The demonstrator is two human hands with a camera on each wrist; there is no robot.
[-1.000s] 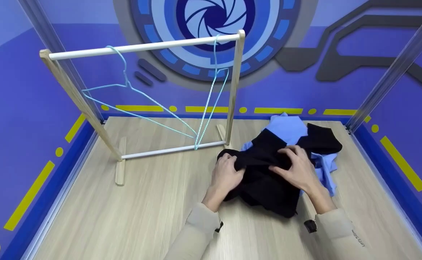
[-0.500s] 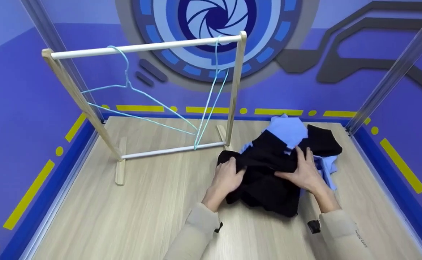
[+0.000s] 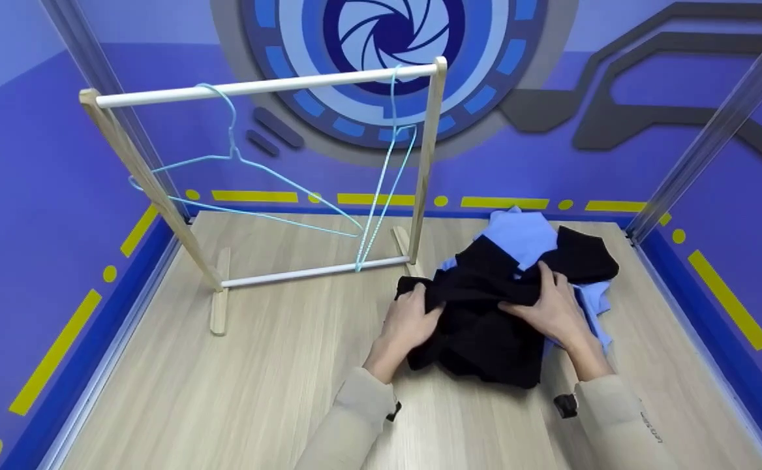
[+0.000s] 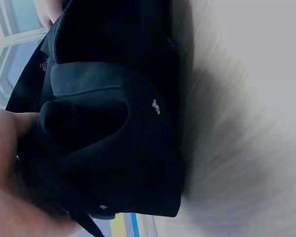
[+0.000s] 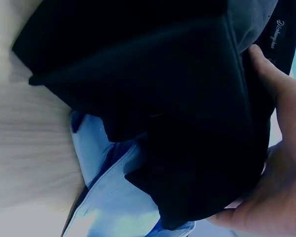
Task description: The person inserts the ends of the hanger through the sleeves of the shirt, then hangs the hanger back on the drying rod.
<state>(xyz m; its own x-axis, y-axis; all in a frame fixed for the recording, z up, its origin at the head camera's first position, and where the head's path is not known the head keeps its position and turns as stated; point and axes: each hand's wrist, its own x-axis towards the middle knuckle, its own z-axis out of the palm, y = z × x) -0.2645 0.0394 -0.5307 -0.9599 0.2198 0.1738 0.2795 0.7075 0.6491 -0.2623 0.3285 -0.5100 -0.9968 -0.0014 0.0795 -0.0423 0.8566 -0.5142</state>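
A crumpled black garment [image 3: 492, 346] lies to the right of the rack, bunched between both hands. My left hand [image 3: 410, 322] grips its left side, fingers curled over the cloth. In the left wrist view the garment [image 4: 113, 148] bulges into a fold with a stitched hem and small white marks. On the other side my right hand [image 3: 556, 313] holds the cloth between thumb and fingers. Light lettering shows on the black fabric beside that thumb [image 5: 266, 66] in the right wrist view. Light blue clothing [image 3: 521, 235] lies underneath and behind, with another black piece [image 3: 580, 254] over it.
A small clothes rack [image 3: 270, 88] with wooden posts and white bars stands at the back left. Two light blue hangers hang on it, one on the left [image 3: 276, 175] and one near the right post [image 3: 379, 189]. Blue printed walls enclose the wooden table [image 3: 276, 391].
My right hand has moved slightly right and its grasp on the black garment has shifted. My left hand stays nearly in place. The left hanger has swung on the bar.
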